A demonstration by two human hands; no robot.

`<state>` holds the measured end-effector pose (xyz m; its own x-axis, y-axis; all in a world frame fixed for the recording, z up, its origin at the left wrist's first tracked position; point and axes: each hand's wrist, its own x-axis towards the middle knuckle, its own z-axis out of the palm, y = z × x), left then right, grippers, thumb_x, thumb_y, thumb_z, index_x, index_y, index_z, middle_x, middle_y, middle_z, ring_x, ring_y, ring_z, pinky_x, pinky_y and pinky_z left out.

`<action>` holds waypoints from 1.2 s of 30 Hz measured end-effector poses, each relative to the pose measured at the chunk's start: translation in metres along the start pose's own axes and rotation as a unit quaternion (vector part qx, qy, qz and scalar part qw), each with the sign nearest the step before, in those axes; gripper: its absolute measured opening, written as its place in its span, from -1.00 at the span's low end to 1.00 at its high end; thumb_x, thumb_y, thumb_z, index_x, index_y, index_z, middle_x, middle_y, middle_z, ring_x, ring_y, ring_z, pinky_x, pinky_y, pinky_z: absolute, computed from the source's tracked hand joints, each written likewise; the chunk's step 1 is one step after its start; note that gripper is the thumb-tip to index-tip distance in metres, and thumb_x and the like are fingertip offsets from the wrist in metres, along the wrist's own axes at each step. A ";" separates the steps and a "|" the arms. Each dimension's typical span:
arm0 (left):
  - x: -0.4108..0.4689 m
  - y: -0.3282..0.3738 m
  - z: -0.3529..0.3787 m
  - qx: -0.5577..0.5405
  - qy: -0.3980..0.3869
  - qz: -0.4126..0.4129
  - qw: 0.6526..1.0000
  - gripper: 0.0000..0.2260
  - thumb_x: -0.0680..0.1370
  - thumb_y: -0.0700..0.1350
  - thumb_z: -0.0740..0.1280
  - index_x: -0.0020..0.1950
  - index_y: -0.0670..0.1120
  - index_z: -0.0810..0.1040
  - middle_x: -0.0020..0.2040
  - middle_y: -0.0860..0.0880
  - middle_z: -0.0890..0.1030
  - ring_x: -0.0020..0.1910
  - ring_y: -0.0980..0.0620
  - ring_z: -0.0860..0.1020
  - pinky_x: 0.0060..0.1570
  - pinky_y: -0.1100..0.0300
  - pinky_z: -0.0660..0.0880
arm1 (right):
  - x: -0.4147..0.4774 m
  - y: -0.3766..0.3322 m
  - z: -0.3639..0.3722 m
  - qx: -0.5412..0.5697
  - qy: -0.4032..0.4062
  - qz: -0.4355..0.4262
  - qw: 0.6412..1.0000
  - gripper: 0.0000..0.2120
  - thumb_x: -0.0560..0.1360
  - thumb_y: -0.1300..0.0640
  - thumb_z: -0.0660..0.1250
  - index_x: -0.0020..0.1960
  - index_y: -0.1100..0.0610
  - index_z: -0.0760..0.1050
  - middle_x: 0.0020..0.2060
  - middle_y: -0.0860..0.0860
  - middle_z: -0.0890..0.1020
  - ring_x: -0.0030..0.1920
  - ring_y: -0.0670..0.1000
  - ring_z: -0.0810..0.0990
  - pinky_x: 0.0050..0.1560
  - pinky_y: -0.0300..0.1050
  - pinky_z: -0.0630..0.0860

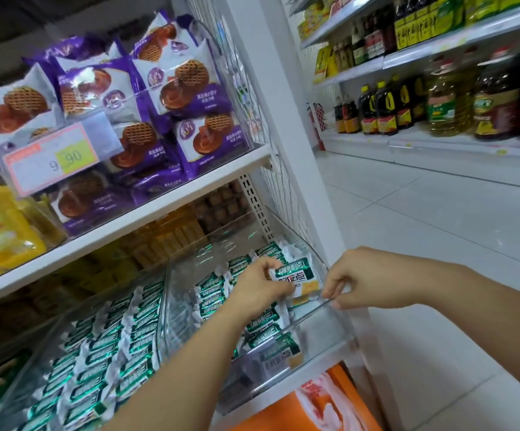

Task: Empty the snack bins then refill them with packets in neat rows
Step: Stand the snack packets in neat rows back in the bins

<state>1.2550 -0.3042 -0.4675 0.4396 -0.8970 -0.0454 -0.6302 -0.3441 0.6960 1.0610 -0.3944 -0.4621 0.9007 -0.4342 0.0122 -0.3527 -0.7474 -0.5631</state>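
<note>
A clear plastic snack bin [317,329] sits at the right end of the lower shelf, partly filled with green-and-white packets [212,290] in rows. My left hand [258,287] reaches into it and pinches one green-and-white packet [296,273] held above the others. My right hand [358,278] grips the bin's clear right rim with curled fingers. A second clear bin [75,309] to the left holds several rows of the same packets [121,346].
Purple waffle-biscuit packets [165,88] and a price tag [50,160] fill the shelf above. A white upright post [286,126] borders the bin's right side. Oil bottles [439,104] line shelves across the white tiled aisle [423,219]. An orange package [314,405] lies below.
</note>
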 end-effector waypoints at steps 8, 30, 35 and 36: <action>0.018 -0.008 0.025 0.294 0.041 0.107 0.949 -0.80 0.43 0.04 0.42 0.02 0.07 0.53 -0.12 0.11 0.56 -0.03 0.02 0.51 0.01 0.12 0.45 | -0.007 0.003 0.007 0.025 0.058 -0.028 0.998 -0.84 0.47 0.13 0.39 0.04 0.00 0.65 -0.18 -0.21 0.64 -0.26 -0.45 0.49 -0.24 -0.54 0.34; 0.038 -0.013 0.032 0.377 0.027 0.036 0.925 -0.61 0.38 0.26 0.43 -0.08 0.05 0.36 -0.09 0.06 0.51 0.03 -0.01 0.42 0.14 0.02 0.30 | -0.012 -0.002 0.015 0.008 0.098 -0.020 0.995 -0.86 0.49 0.10 0.37 0.00 -0.04 0.65 -0.23 -0.23 0.59 -0.26 -0.47 0.46 -0.24 -0.55 0.33; 0.037 -0.007 0.027 0.373 0.002 0.026 0.928 -0.60 0.36 0.28 0.43 -0.05 0.08 0.37 -0.09 0.09 0.48 0.05 0.00 0.43 0.14 0.02 0.31 | -0.013 -0.003 0.019 -0.004 0.102 -0.010 0.995 -0.86 0.50 0.09 0.36 0.03 -0.04 0.63 -0.22 -0.22 0.60 -0.27 -0.39 0.49 -0.27 -0.49 0.35; 0.035 -0.007 0.025 0.354 -0.004 0.025 0.935 -0.59 0.35 0.30 0.43 -0.03 0.09 0.39 -0.08 0.10 0.49 0.05 0.01 0.45 0.14 0.03 0.34 | -0.014 -0.003 0.020 -0.012 0.103 -0.008 0.995 -0.84 0.50 0.08 0.35 0.05 -0.05 0.63 -0.17 -0.20 0.62 -0.28 -0.34 0.49 -0.26 -0.46 0.35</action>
<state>1.2590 -0.3400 -0.4914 0.3956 -0.9178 -0.0333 -0.9166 -0.3969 0.0487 1.0550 -0.3760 -0.4767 0.8356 -0.5150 0.1914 -0.3477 -0.7654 -0.5416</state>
